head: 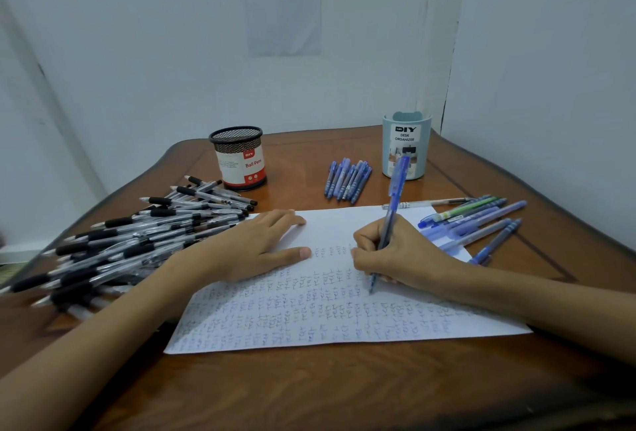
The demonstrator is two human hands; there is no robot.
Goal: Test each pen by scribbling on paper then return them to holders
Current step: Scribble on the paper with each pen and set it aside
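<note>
Under our hands lay the paper point(309, 324), crowded with blue scribbles. Our right hand point(399, 255) gripped a translucent blue pen point(395, 190), tip on the sheet, and our left hand point(254, 248) lay flat and relaxed beside it. Beyond the left hand stood a mesh holder point(241, 159) labelled "Ball Pens". Beyond the right stood a pale holder point(406, 145) reading "DIY DESK ORGANIZER".

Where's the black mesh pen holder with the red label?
Head view: the black mesh pen holder stands back left on the brown wooden table, behind the heap of black-grip pens, left of the blue pen bundle.
</note>
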